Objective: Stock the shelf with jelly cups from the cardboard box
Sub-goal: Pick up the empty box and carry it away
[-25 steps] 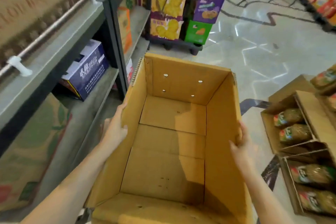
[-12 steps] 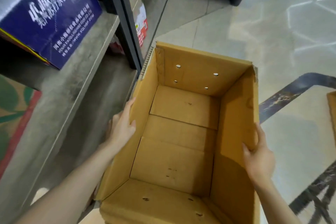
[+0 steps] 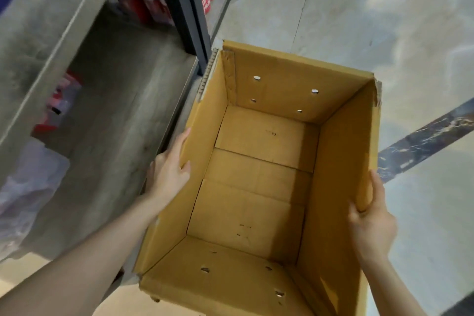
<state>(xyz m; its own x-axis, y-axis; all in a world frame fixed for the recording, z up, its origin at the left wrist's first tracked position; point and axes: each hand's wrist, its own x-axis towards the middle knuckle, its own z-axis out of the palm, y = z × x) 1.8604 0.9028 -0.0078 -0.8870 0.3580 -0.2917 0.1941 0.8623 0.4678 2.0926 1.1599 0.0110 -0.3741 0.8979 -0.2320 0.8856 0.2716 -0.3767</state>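
An open brown cardboard box (image 3: 259,202) fills the middle of the head view, and I see nothing inside it, only its bare bottom flaps. My left hand (image 3: 168,174) grips the box's left wall, thumb on the inner face and fingers on the outside. My right hand (image 3: 370,218) grips the top edge of the right wall, fingers curled over the rim. No jelly cups are visible in the box. The grey shelf (image 3: 115,120) runs along the left, right beside the box.
A dark metal upright (image 3: 184,7) of the shelf stands beyond the box's far left corner. Red and white packages (image 3: 60,100) lie deep on the low shelf, and a pale plastic bag (image 3: 28,187) is at the left edge. Polished floor (image 3: 384,20) stretches to the right.
My view has tipped further down and closer to the low shelf and floor. Both hands keep their hold on the box walls; my right hand's fingers now curl over the rim.
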